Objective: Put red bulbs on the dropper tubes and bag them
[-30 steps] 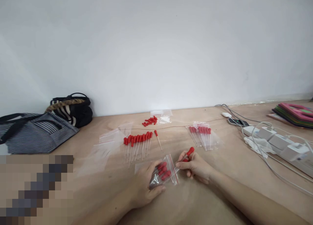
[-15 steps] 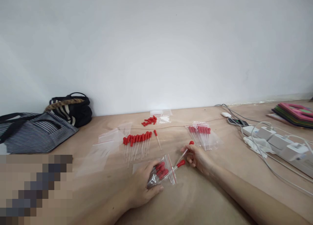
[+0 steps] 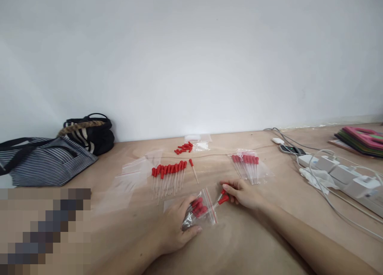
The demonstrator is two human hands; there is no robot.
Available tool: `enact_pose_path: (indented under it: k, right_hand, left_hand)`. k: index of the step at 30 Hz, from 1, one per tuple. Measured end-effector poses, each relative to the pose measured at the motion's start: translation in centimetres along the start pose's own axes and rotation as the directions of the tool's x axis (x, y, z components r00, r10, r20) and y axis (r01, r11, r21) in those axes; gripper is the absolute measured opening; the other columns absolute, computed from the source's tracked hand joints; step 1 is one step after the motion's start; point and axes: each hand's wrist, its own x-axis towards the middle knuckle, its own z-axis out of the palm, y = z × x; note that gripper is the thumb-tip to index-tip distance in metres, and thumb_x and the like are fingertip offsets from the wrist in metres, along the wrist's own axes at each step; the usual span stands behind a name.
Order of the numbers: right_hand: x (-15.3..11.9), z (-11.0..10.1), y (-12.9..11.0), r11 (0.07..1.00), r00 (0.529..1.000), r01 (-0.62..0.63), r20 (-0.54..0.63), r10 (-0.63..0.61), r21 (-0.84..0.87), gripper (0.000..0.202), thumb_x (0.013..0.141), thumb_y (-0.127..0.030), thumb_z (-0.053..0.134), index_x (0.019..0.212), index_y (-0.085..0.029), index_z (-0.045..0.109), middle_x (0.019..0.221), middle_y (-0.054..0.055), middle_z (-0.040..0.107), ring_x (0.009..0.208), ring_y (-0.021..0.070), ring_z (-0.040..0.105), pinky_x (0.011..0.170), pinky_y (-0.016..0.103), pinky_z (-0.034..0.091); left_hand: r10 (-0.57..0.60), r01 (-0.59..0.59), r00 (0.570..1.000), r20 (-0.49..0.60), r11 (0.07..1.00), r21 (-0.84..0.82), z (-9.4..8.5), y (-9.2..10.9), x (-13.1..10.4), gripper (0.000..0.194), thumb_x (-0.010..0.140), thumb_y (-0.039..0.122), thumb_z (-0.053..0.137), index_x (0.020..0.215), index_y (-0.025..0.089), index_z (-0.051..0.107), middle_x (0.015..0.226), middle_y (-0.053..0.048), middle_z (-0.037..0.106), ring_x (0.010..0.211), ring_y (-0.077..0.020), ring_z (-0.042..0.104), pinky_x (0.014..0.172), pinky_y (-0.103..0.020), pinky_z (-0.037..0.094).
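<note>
My left hand [image 3: 178, 227] is closed around a clear zip bag [image 3: 213, 215] with a red seal line. Several glass droppers with red bulbs [image 3: 199, 207] lie inside it. At the bag's mouth, on the right, another dropper sticks out, its red bulb [image 3: 223, 199] outside the bag. My right hand [image 3: 243, 193] pinches a second dropper [image 3: 223, 192] by its red bulb, close above that one, its stem pointing down-left toward the opening. Behind the bag, a row of droppers [image 3: 170, 169] and one separate dropper [image 3: 194, 171] lie on the table [image 3: 227, 243].
A filled bag of droppers [image 3: 251, 167] lies at the right. Flat clear bags [image 3: 128, 179] are spread at the left. Loose red bulbs [image 3: 184, 148] and glass tubes [image 3: 201, 145] lie near the wall. Striped bag [image 3: 50, 163] stands left; chargers with cables [image 3: 344, 175] lie right.
My right hand has shifted its grip up to the dropper's bulb and brought it down-left, nearer the bag's mouth. The left hand keeps its hold on the bag.
</note>
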Motion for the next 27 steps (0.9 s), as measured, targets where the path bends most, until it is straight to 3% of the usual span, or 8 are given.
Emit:
enact_pose_path:
  k: [5, 9, 14, 20, 27]
  right_hand:
    - [-0.6, 0.9, -0.2, 0.998, 0.998, 0.061, 0.000, -0.061, 0.031, 0.041, 0.063, -0.050, 0.063, 0.082, -0.015, 0.055, 0.060, -0.003, 0.056, 0.048, 0.0062, 0.043, 0.046, 0.020, 0.032]
    - [-0.9, 1.1, -0.4, 0.997, 0.998, 0.056, -0.041, -0.054, 0.049, 0.038, 0.062, -0.050, 0.064, 0.072, -0.017, 0.048, 0.058, -0.003, 0.057, 0.047, 0.0071, 0.046, 0.043, 0.019, 0.031]
    - [0.0, -1.1, -0.6, 0.999, 0.982, 0.035, -0.189, -0.027, 0.040, 0.033, 0.060, -0.044, 0.066, 0.069, -0.018, 0.048, 0.055, -0.004, 0.056, 0.044, 0.0066, 0.045, 0.043, 0.019, 0.032]
    - [1.2, -3.5, 0.1, 0.989, 0.914, 0.058, -0.405, 0.002, 0.136, 0.030, 0.057, -0.040, 0.067, 0.068, -0.017, 0.051, 0.053, -0.004, 0.056, 0.043, 0.0062, 0.042, 0.042, 0.020, 0.032]
    - [0.9, -2.1, 0.2, 0.977, 0.926, 0.048, -0.375, 0.035, 0.210, 0.030, 0.058, -0.039, 0.068, 0.071, -0.017, 0.052, 0.054, -0.004, 0.057, 0.043, 0.0058, 0.042, 0.043, 0.019, 0.033]
  left_hand:
    - [0.007, -0.007, 1.000, 0.002, 1.000, 0.010, 0.1, 0.0, 0.0, 0.053, 0.068, 0.024, 0.061, 0.116, 0.023, 0.037, 0.114, -0.005, 0.054, 0.102, -0.0226, 0.051, 0.087, -0.037, 0.041]
    - [0.017, -0.016, 1.000, -0.020, 0.999, 0.027, 0.1, -0.1, -0.1, 0.054, 0.068, 0.025, 0.061, 0.116, 0.024, 0.037, 0.115, -0.006, 0.053, 0.103, -0.0235, 0.050, 0.088, -0.039, 0.040]
    - [0.017, -0.017, 1.000, -0.006, 0.999, 0.028, 0.0, 0.0, -0.1, 0.052, 0.068, 0.025, 0.061, 0.115, 0.023, 0.039, 0.115, -0.006, 0.053, 0.103, -0.0233, 0.051, 0.088, -0.039, 0.041]
    - [-0.009, 0.009, 1.000, 0.010, 0.999, 0.031, -0.2, 0.2, -0.1, 0.054, 0.068, 0.025, 0.060, 0.117, 0.023, 0.037, 0.115, -0.006, 0.054, 0.103, -0.0233, 0.051, 0.087, -0.039, 0.042]
    - [-0.007, 0.007, 1.000, -0.010, 1.000, 0.007, -0.3, 0.4, 0.0, 0.053, 0.066, 0.024, 0.061, 0.115, 0.023, 0.040, 0.114, -0.005, 0.055, 0.103, -0.0239, 0.052, 0.087, -0.038, 0.042]
